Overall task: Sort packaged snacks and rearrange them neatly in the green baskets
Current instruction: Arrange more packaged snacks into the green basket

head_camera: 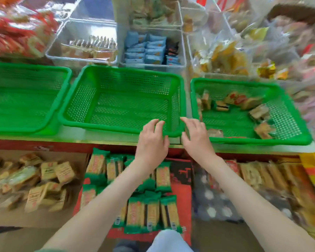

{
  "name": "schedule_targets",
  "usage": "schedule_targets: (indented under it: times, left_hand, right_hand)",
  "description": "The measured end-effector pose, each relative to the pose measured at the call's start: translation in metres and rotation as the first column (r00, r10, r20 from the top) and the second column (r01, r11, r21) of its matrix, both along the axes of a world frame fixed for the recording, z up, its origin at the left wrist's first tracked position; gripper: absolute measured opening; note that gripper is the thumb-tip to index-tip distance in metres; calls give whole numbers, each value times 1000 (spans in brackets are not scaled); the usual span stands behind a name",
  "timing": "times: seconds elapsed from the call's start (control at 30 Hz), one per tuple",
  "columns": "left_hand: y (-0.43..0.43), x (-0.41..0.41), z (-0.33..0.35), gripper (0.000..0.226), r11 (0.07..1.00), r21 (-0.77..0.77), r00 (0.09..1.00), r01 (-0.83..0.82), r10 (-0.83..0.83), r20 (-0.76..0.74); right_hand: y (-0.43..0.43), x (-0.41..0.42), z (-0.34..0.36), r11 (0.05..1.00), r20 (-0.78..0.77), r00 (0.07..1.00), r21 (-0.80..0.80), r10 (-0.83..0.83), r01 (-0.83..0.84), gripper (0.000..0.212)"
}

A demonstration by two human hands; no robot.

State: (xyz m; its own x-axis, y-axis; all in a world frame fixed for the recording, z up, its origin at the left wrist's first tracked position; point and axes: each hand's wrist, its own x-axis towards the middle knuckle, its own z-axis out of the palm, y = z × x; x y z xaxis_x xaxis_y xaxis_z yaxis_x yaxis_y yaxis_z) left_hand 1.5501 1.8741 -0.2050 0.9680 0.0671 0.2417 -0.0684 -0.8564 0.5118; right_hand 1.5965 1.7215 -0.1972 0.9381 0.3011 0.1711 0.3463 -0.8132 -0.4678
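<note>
Just below both grips, green-wrapped snack bars lie packed together. The left grip and right grip, fingers loosely spread and holding nothing, rest at the near right corner of the middle green basket. Right of the right grip, another green basket holds scattered snack packets.

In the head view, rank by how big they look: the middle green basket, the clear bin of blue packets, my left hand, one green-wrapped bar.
1. middle green basket
2. clear bin of blue packets
3. left hand
4. green-wrapped bar
The bin stands farther back, so it may truly be bigger than it looks.
</note>
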Motion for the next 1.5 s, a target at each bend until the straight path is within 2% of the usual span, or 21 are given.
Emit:
schedule_targets:
  times: [0.1,0.2,0.3,0.4,0.5,0.57,0.63,0.73,0.83,0.93,1.03,1.13,1.23,1.3,1.37,1.5]
  left_hand:
    - [-73,33,8,46,996,36,995,85,-83,-61]
    - [-124,71,1,53,954,209,976,215,-203,-76]
    - [-175,109,-5,67,827,366,903,427,-373,-212]
    - [-219,144,-23,67,706,467,843,533,-396,-364]
    - [-259,172,-43,61,657,463,801,595,-442,-403]
    - [-273,187,-52,60,636,451,774,626,-437,-459]
    - [-280,198,-58,64,612,440,744,657,-433,-509]
    - [-281,206,-68,70,611,414,719,675,-420,-553]
    - [-280,210,-71,71,622,417,734,663,-429,-526]
    - [-280,213,-70,73,662,414,770,625,-437,-466]
    - [-281,214,-68,78,696,410,804,590,-456,-383]
    - [-276,212,-62,88,737,411,843,537,-456,-283]
    - [-267,208,-55,99,824,357,898,440,-397,-190]
    - [-262,202,-50,102,874,301,924,383,-362,-125]
    - [-256,192,-46,107,903,260,939,342,-338,-60]
    - [-241,166,-42,117,929,216,945,302,-321,59]
  right_hand:
    - [-94,33,-4,996,-19,996,-39,-86,85,49]
    - [-171,61,-10,985,-66,989,-125,-129,120,52]
    - [-242,88,-19,970,-96,984,-208,-151,128,59]
    - [-294,115,-26,938,-147,966,-309,-213,159,66]
    - [-325,144,-38,880,-345,904,-471,-250,64,74]
    - [-334,160,-47,871,-515,816,-490,-262,-30,83]
    - [-336,173,-58,870,-613,750,-482,-248,-106,94]
    - [-336,184,-69,848,-646,726,-502,-238,-168,105]
    - [-339,187,-70,848,-586,784,-507,-206,-155,90]
    - [-341,186,-66,886,-514,848,-444,-127,-136,74]
    - [-335,184,-58,916,-463,884,-378,-63,-133,77]
    - [-322,182,-43,929,-350,936,-338,27,-153,77]
    - [-309,179,-30,952,-225,968,-253,112,-169,71]
    - [-299,173,-23,979,-191,974,-136,124,-151,67]
    - [-289,166,-17,992,-202,972,48,123,-116,67]
    - [-262,146,-2,905,-271,947,424,172,-44,65]
